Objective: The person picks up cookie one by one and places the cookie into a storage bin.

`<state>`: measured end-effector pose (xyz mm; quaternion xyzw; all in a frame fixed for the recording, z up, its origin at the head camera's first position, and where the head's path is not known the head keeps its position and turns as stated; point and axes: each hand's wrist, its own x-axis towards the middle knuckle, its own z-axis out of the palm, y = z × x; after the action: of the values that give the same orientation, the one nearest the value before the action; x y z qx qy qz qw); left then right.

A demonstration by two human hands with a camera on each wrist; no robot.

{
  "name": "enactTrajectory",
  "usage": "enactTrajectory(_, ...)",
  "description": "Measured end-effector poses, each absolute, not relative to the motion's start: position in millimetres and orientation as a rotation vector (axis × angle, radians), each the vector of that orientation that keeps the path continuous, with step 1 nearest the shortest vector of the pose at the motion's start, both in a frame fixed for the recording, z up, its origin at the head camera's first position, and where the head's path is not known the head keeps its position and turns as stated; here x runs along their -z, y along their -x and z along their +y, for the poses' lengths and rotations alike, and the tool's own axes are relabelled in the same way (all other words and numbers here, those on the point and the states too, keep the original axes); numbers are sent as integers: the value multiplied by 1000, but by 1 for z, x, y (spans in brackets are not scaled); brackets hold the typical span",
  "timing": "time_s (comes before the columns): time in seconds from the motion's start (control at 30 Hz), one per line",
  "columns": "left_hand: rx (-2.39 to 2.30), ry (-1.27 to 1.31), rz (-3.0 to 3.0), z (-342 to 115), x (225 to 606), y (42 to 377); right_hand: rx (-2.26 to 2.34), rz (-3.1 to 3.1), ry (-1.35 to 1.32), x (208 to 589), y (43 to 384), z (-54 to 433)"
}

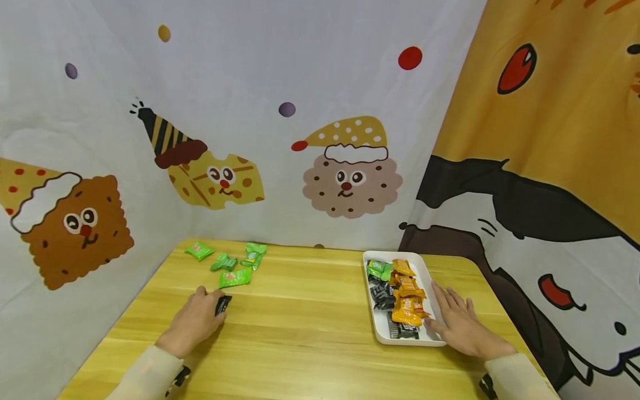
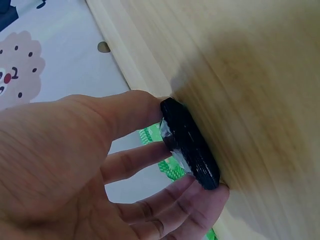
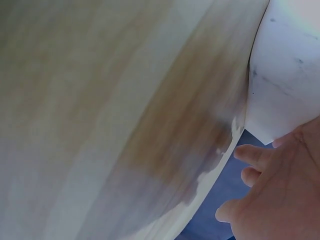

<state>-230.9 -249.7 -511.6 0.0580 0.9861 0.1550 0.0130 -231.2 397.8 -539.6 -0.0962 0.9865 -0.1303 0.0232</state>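
Between the thumb and fingertips of my left hand (image 1: pixel 194 321) is a small black-wrapped candy (image 2: pixel 191 142), pinched by its ends just over the wooden table. Several green-wrapped candies (image 1: pixel 235 277) lie beyond that hand. My right hand (image 1: pixel 462 324), fingers extended, is at the right side of a white tray (image 1: pixel 412 342), with the thumb at its rim. Inside the tray, orange-wrapped candies (image 1: pixel 407 312) form a column along the middle. Black-wrapped candies (image 1: pixel 382 295) and green ones (image 1: pixel 378 269) lie to their left, and another black packet shows at the front.
The wooden table (image 1: pixel 300 328) spans the space between both hands. A white printed cloth (image 1: pixel 280 66) with cartoon figures hangs right behind its far edge. To the right hangs an orange, black and white printed cloth (image 1: pixel 500 139).
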Motion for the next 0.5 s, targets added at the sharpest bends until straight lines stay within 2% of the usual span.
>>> enactTrajectory(0.5,-459,-239,3118,-247,512,234,424,3061,317,541,231,398)
